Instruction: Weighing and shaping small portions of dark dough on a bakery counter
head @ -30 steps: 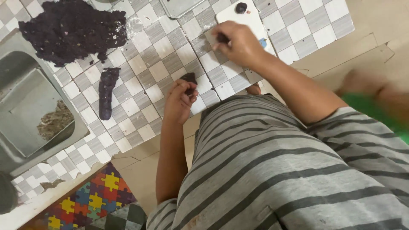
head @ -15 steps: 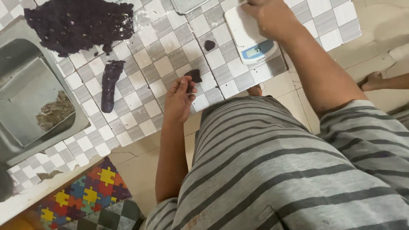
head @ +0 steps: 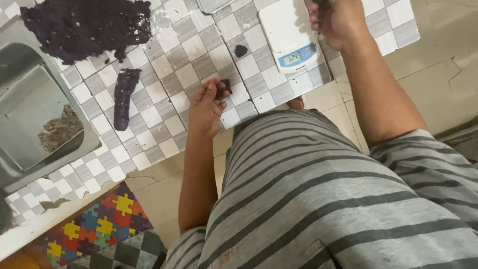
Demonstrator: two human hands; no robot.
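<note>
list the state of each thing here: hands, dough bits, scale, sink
left hand: grip pinched on a small dark dough piece
right hand: closed on dark dough, above the scale's far edge
scale: switched on, platform bare
dough pile: loose, crumbly heap
dough log: rolled, lying flat
small dough ball: lying loose beside the scale
sink: brownish residue inside

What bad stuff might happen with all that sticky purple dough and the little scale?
The white scale lies close to the edge of the checkered mat, near the right hand; a bump might push it off. The left hand pinches a small dough piece in its fingers, right at the mat's border, so it might drop onto the bare floor. A loose dough bit beside the scale might get squashed.
</note>
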